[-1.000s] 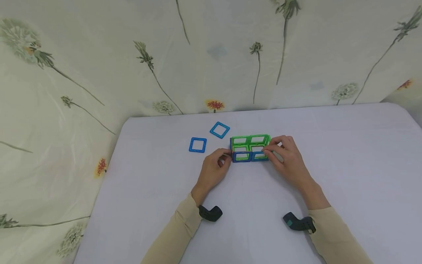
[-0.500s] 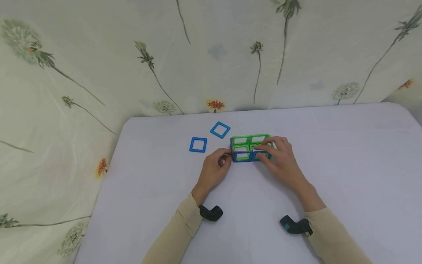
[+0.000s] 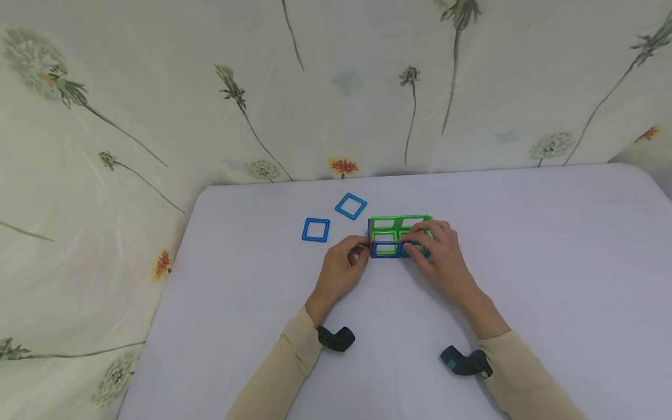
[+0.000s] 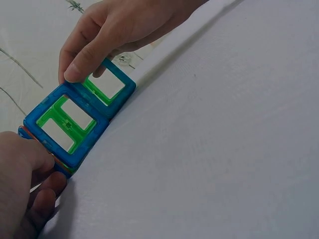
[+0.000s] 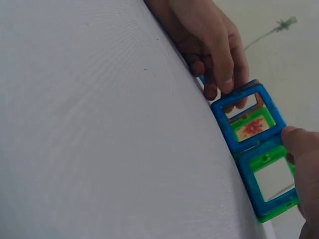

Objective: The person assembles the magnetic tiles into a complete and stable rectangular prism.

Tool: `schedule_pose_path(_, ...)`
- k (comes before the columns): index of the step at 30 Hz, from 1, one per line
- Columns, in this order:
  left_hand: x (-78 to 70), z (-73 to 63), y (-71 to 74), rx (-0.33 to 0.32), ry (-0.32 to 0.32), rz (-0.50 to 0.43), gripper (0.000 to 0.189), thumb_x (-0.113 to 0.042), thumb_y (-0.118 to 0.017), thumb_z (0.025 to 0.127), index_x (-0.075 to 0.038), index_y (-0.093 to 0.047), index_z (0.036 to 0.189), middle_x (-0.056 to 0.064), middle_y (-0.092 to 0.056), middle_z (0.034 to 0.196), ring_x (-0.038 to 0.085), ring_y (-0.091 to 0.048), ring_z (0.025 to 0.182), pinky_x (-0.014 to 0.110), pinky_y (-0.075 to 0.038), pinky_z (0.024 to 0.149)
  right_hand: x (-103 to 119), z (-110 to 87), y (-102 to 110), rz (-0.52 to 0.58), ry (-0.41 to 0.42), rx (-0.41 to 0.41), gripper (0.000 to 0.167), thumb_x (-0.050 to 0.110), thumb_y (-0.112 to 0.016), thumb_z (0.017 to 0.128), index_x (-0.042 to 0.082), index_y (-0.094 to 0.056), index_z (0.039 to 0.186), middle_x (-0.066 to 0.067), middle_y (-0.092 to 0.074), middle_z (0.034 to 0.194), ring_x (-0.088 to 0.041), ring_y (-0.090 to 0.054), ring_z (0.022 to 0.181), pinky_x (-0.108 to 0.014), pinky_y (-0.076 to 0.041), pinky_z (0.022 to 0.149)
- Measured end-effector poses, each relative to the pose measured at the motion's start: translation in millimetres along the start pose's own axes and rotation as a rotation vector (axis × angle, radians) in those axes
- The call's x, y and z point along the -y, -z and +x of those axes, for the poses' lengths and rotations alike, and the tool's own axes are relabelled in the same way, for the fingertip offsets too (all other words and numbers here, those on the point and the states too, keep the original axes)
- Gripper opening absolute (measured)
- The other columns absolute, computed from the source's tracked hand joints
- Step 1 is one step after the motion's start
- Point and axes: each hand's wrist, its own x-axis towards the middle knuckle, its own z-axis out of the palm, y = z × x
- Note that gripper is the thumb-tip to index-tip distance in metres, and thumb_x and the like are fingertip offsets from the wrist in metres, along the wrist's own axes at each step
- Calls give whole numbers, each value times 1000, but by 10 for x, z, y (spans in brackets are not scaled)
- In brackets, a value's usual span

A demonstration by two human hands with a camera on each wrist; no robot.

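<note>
A low box of magnetic tiles [image 3: 385,249] stands on the white table, its front made of blue square frames and its back and base green. At its left end, the curled fingers of my left hand [image 3: 341,268] hold the end tiles, where an orange-red edge [image 5: 259,99] shows beside blue. My right hand [image 3: 443,259] reaches over the right half. Its thumb [image 4: 82,64] lies on the front at the top edge near the seam between the two blue tiles, pinching there with fingers behind. That hand covers part of the right half in the head view.
Two loose blue square tiles lie flat on the table: one tile [image 3: 315,230] left of the box, the other tile [image 3: 350,206] turned diagonally behind it. A flower-printed cloth [image 3: 315,116] hangs beyond the table's back edge. Each wrist wears a dark camera [image 3: 336,339].
My right hand has moved left along the box, from its right end to the middle of the front. My left hand has stayed at the left end.
</note>
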Motion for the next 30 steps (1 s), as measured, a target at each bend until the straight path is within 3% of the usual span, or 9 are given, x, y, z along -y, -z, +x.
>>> schedule_pose_path(11,19,9,-8,-7,-12,-3,22,-15,-57,92,-15,-63,114,-1,-68,99,6,-58,84,17,-48,67,-7,-20,-9,21,-19,26,16,8,-71,82,10,-69,98,-7,-56,109,-27,-42,106,-45,-28,90)
schedule_pose_path(16,7,5,-6,-7,-9,-6,22,-14,-57,92,-14,-63,114,-1,-68,100,6,-58,84,17,-48,67,-31,-51,-5,15,-30,18,25,8,-72,81,9,-68,106,-9,-53,116,-28,-39,113,-45,-28,97)
schedule_pose_path(21,3,10,12,-9,-8,-13,22,-15,-57,93,-14,-63,114,-2,-68,100,5,-58,84,17,-48,67,-108,-63,26,87,-26,-78,34,9,-69,83,5,-60,115,-12,-52,120,-28,-37,119,-36,-27,102)
schedule_pose_path(25,5,-1,12,-9,-6,-20,23,-15,-57,93,-14,-63,115,-2,-68,100,5,-58,83,17,-48,67,-227,-108,112,166,-85,-128,29,7,-66,84,1,-55,110,-10,-53,113,-19,-40,114,-24,-27,101)
schedule_pose_path(30,5,-10,6,0,-2,-24,23,-16,-57,93,-15,-63,115,-2,-68,99,6,-57,83,17,-48,67,-356,-181,186,203,-178,-152,30,7,-64,85,0,-52,112,-8,-48,113,-11,-41,112,-20,-34,95)
